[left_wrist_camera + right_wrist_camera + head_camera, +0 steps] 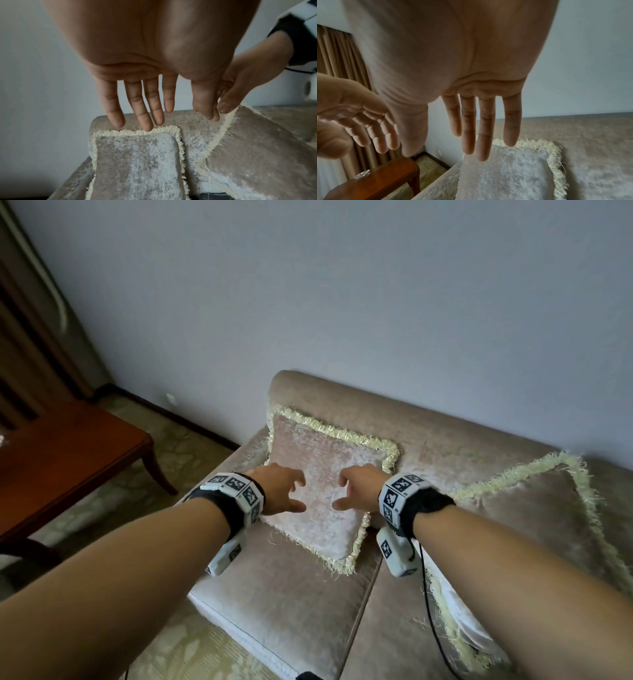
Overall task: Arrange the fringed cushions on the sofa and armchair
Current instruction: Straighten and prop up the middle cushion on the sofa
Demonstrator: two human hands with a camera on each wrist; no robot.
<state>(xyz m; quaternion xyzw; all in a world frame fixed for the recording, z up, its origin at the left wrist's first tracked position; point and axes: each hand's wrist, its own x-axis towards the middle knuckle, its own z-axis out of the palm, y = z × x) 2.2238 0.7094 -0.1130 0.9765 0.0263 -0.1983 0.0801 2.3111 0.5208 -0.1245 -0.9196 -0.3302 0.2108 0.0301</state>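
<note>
A pale fringed cushion [325, 491] leans upright against the backrest in the left corner of the beige velvet sofa [445, 433]. Both my hands hover just in front of its face, fingers spread and holding nothing: left hand [286, 491] by its left half, right hand [356, 491] by its right half. In the left wrist view my left hand [145, 105] hangs with straight fingers over the cushion [137, 162]. The right wrist view shows my right hand [481, 128] the same way above the cushion [505, 175]. A second fringed cushion [534, 518] lies tilted further right on the sofa.
A dark wooden table [68, 453] stands left of the sofa on patterned carpet [191, 453], with a small glass object [362, 175] on it. Brown curtains [34, 337] hang in the far left corner. A plain wall runs behind the sofa.
</note>
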